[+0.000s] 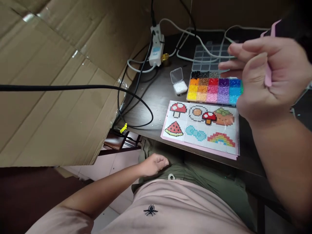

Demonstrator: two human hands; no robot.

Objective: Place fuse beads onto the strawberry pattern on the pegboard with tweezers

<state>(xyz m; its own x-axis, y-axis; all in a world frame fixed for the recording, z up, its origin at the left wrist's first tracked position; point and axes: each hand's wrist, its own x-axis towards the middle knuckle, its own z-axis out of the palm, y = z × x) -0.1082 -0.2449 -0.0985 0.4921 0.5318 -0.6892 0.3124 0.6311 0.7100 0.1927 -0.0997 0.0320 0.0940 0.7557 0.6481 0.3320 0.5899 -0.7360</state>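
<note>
My right hand (273,71) is raised above the right side of the table, palm towards me. Pink tweezers (268,76) are held in it, with one end showing under the thumb and more pink behind the fingers. On my lap rests my left hand (156,164), its fingers curled with nothing visible in them. A pattern sheet (200,148) with pixel pictures lies at the table's front edge. On it sits a small red-capped mushroom made of beads (209,117). Behind the sheet stands a compartment box of coloured beads (213,89), partly hidden by my right hand.
A small open clear case with white beads (180,87) stands left of the bead box. Further back are a white power strip (156,48), a yellow round container (165,59) and looping cables (136,94). A cardboard wall (60,81) rises on the left.
</note>
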